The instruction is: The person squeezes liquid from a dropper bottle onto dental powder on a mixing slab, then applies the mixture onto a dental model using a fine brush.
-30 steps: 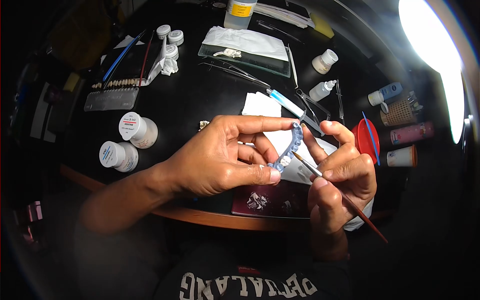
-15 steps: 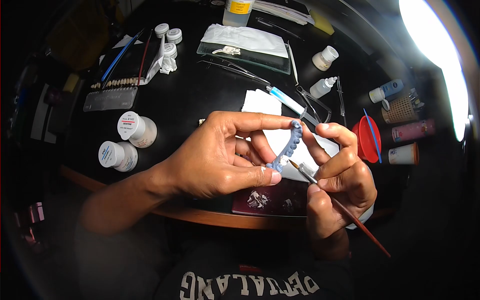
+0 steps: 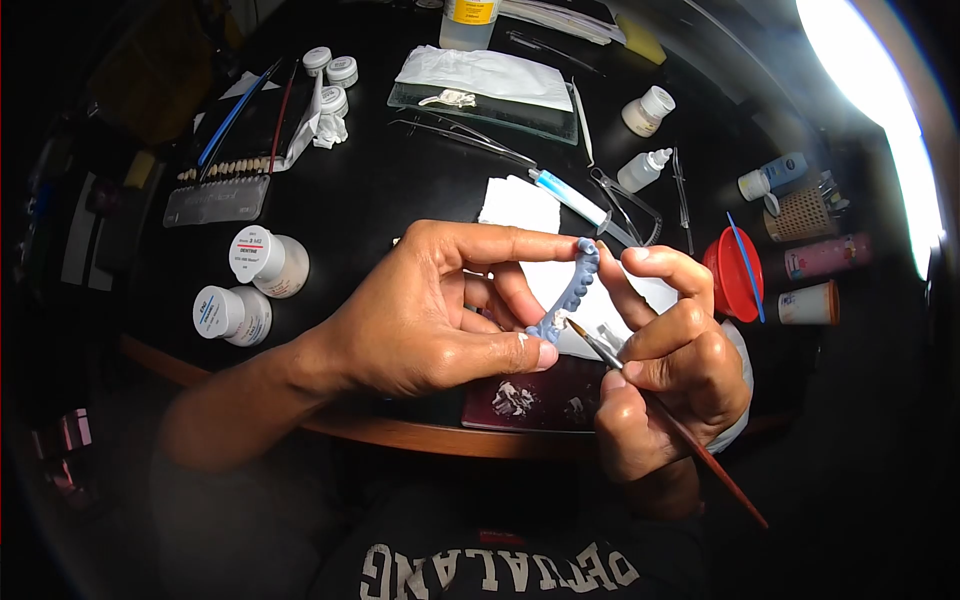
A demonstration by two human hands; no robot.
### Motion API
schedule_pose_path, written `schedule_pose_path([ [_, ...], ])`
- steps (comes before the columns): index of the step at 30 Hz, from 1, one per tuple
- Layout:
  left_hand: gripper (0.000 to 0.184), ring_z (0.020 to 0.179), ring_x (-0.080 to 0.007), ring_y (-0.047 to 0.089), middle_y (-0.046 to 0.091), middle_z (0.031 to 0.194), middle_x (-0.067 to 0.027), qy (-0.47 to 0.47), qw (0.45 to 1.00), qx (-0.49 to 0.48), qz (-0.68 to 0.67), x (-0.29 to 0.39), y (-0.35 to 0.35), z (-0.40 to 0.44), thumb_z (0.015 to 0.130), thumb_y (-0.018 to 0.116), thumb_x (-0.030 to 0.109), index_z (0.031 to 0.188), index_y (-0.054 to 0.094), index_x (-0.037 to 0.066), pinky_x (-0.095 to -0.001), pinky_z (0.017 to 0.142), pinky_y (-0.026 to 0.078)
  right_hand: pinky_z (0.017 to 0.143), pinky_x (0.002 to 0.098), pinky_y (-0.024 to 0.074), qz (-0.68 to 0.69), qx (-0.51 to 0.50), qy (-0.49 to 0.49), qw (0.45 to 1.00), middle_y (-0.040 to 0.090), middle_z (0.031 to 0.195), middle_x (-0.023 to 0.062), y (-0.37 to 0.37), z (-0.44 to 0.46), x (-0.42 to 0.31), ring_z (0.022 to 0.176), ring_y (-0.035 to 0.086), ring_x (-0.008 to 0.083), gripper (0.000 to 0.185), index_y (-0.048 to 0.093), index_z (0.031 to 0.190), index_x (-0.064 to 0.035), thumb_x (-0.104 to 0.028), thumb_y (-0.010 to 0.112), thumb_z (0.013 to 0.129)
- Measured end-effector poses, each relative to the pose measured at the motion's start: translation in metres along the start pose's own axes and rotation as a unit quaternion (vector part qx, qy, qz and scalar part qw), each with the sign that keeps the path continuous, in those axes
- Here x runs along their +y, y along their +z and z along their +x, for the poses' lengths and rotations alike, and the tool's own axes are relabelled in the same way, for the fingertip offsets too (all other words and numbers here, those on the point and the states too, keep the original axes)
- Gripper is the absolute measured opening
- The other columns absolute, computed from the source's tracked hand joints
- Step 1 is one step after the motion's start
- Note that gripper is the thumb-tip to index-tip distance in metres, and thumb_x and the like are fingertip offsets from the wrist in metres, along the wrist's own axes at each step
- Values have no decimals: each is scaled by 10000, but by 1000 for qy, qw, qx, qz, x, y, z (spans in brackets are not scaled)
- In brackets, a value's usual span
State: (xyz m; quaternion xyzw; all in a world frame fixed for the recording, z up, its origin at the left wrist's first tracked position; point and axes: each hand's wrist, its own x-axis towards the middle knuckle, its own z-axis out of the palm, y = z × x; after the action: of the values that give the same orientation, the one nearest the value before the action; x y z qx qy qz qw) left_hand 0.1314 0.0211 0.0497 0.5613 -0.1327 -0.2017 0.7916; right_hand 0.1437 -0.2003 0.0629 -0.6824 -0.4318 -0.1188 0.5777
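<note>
Between the thumb and fingers of my left hand (image 3: 440,300) is a blue-grey dental model (image 3: 575,290), a curved row of teeth. White paste (image 3: 558,320) covers part of its lower end, close to my thumb. My right hand (image 3: 680,350) pinches a fine paintbrush (image 3: 690,440) with a reddish-brown handle. The bristle tip is at the white paste; whether it touches I cannot tell. A right fingertip sits close to the model's upper end. Below my hands lies a dark red slab (image 3: 480,410) bearing a smear of white paste (image 3: 513,398).
Two lidded powder jars (image 3: 270,262) stand to the left. White tissue (image 3: 520,205) and a syringe (image 3: 570,198) lie behind my hands. A glass plate (image 3: 550,120) is farther back. At right are a red bowl (image 3: 730,280), a dropper bottle (image 3: 643,170) and a bright lamp (image 3: 880,100).
The brush and right hand have shifted slightly left and down. The model has tilted a little in my left hand, which keeps its hold.
</note>
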Motion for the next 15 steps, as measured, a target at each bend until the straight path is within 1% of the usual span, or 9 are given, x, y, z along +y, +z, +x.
schedule_pose_path([
  [8,666,920,-159,686,601,971,-121,-2,1000,7,3,1,1,0,808,754,-139,1418,494,-74,-276,855,633,1059,621,488,5,8,-2,1000,518,748,84,2,-1,1,1253,510,406,157,496,810,-18,-3,652,825],
  [11,642,809,-75,624,605,897,-57,9,999,28,-18,-4,3,1,782,822,-21,1380,588,-8,-202,728,608,1061,621,487,3,9,4,1000,518,750,82,3,0,-1,1253,510,404,164,496,813,-22,-9,658,832],
  [15,642,806,-75,623,607,897,-59,10,999,27,-13,-4,2,1,782,823,-19,1379,587,-11,-200,723,605,1061,623,487,2,13,12,1000,515,749,78,3,0,-2,1254,509,401,168,493,812,-27,-7,659,828],
])
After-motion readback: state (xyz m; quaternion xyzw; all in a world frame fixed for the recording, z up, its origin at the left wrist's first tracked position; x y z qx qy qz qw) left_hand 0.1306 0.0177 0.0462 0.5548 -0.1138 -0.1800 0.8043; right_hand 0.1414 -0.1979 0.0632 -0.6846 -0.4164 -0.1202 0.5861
